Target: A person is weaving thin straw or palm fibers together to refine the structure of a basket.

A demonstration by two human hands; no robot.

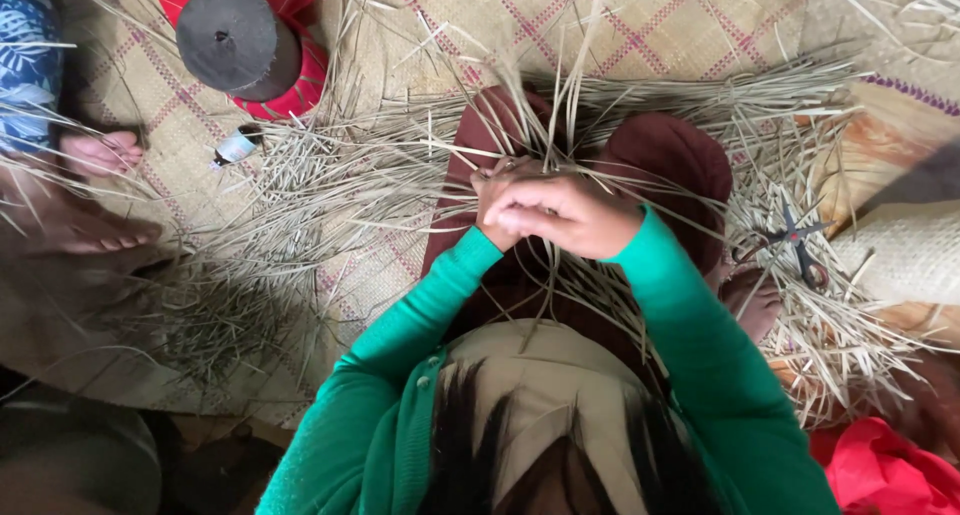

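I sit on a woven mat with my legs in dark maroon cloth [670,150]. Both hands meet over my lap. My right hand [565,215] lies on top, its fingers closed around a bunch of thin dry straw strips [560,115] that fan upward. My left hand [492,190] is mostly hidden under it, fingers pinching the same strips. Green sleeves cover both arms. Long straw strips spread out from my lap to both sides.
Scissors [800,245] lie in the straw at the right, beside a pale woven piece [905,250]. A dark cone-shaped spool [235,35] stands on red cloth at upper left, with a small bottle [236,147] below it. Another person's bare feet [95,190] rest at the left. Red fabric [880,470] lies at lower right.
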